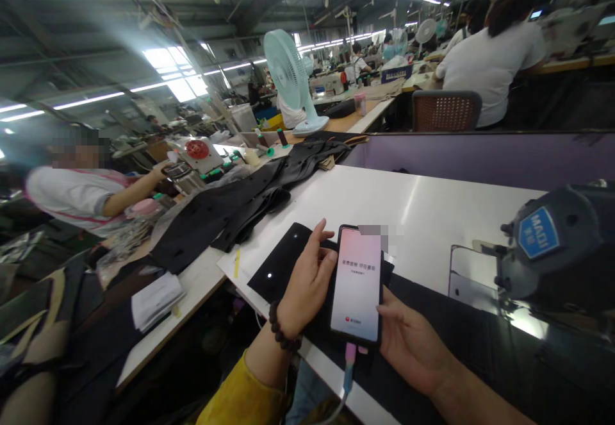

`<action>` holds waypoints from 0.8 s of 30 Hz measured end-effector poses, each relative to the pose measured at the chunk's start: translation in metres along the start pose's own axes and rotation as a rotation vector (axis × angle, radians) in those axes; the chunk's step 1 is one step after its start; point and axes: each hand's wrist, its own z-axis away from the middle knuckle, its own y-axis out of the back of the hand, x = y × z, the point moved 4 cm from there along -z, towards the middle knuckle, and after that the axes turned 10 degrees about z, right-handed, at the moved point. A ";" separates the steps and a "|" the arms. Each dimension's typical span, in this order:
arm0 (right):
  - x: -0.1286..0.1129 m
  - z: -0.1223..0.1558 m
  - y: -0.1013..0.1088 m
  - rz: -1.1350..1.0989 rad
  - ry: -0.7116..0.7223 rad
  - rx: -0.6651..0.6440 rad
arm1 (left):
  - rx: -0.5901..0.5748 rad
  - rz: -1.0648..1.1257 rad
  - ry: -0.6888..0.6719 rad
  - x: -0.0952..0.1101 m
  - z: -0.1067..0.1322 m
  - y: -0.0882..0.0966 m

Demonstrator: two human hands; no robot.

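Observation:
A smartphone (356,284) with a lit pink screen is held upright over the white worktable (423,207). My left hand (307,284) grips its left edge, fingers curled round it; a bead bracelet and a yellow sleeve are on that wrist. My right hand (408,341) cups the phone's lower right corner. A pink-tipped charging cable (348,367) hangs from the phone's bottom. Under the phone lies a black fabric piece (278,265) with a small white dot.
A sewing machine (557,245) stands at the right. Dark garments (250,200) are piled along the table's left. A pale green fan (291,79) stands behind. A seated person (81,188) works at left; another person (494,59) sits with their back turned at upper right.

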 end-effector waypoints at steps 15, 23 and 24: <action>-0.002 -0.001 0.000 0.019 0.015 -0.011 | -0.073 -0.039 -0.014 0.003 0.010 -0.005; -0.002 -0.001 0.002 0.041 0.009 0.006 | -0.383 -0.254 -0.145 0.005 0.026 -0.007; -0.002 -0.002 0.002 0.042 0.011 0.001 | -0.417 -0.282 -0.159 0.005 0.028 -0.007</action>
